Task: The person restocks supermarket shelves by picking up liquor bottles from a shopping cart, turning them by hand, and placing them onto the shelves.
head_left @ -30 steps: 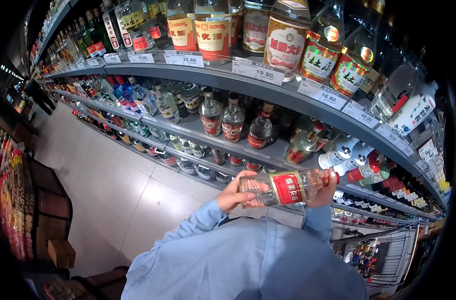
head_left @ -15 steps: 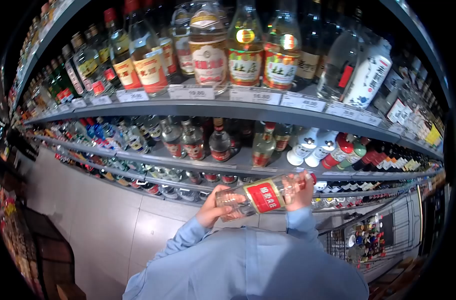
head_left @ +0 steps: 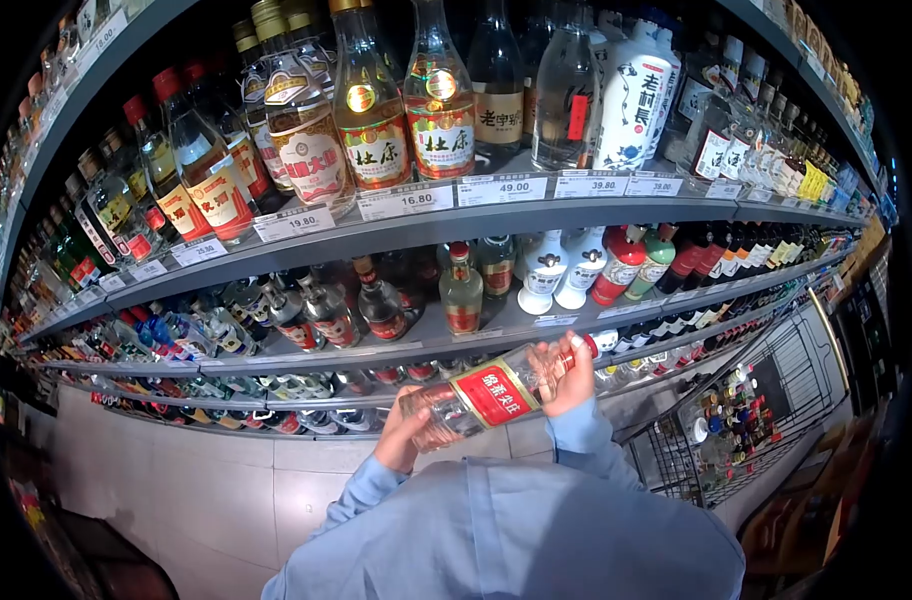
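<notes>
Holding a clear glass bottle between both hands, you appear in the head view with the object slanted across the front of your body, its red cap toward the upper right and its red, gold-bordered label facing up to the camera. Your left hand is clasped around the base end; your right hand is closed about the neck, just beside the cap. Light blue sleeves lead from both wrists to your blue top.

Beyond the held bottle, note the middle shelf, where a red-capped bottle stands near two white bottles, with a red bottle and a green bottle to the right of these. Above it, the upper shelf carries a row of larger bottles, among them a white bottle with dark lettering; price tags line its front edge. To your right stands a wire shopping cart, near the shelving. Pale tiled floor shows at your left.
</notes>
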The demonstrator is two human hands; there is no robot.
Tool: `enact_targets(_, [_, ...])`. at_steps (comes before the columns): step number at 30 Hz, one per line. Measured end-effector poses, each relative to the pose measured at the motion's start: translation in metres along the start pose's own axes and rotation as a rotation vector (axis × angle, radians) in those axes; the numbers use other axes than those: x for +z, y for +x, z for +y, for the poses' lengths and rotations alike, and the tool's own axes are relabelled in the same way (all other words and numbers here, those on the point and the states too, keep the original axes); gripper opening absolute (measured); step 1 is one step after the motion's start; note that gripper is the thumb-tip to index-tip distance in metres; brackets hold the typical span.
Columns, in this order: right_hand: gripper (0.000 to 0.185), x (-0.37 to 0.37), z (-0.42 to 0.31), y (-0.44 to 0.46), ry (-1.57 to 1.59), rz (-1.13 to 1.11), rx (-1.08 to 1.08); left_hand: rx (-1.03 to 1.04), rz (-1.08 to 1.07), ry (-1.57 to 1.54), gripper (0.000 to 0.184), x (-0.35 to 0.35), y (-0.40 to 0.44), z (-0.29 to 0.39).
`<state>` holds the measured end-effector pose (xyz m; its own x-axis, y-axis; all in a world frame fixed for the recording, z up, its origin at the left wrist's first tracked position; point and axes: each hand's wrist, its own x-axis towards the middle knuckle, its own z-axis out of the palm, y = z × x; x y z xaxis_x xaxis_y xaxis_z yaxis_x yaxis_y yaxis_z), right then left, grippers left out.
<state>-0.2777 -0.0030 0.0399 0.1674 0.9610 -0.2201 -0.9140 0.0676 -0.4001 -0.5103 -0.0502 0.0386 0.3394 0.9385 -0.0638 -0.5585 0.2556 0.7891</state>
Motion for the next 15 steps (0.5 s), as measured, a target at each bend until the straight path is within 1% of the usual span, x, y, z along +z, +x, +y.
enact_targets(4, [0.020,-0.006,-0.010,-0.009,-0.021,0.036,-0.033,-0.036,-0.033,0.007,0.046,0.002,0.000,-0.007])
enact_targets(8, [0.022,-0.013,-0.015,-0.016,-0.014,0.007,-0.042,-0.035,-0.039,-0.010,0.043,0.012,-0.002,-0.010])
enact_targets(9, [0.023,-0.014,-0.016,-0.018,-0.034,0.031,-0.050,-0.022,-0.031,-0.005,0.043,0.010,-0.001,-0.015])
enact_targets(12, [0.022,-0.022,-0.019,-0.023,-0.051,0.089,-0.032,-0.023,-0.013,-0.018,0.051,0.009,-0.003,-0.026])
enact_targets(13, [0.021,-0.018,-0.020,-0.029,-0.063,0.073,-0.064,-0.058,-0.027,-0.052,0.053,0.016,-0.006,-0.023])
enact_targets(15, [0.019,-0.030,-0.023,-0.031,-0.068,0.063,-0.051,-0.083,-0.008,-0.064,0.049,0.018,-0.011,-0.029])
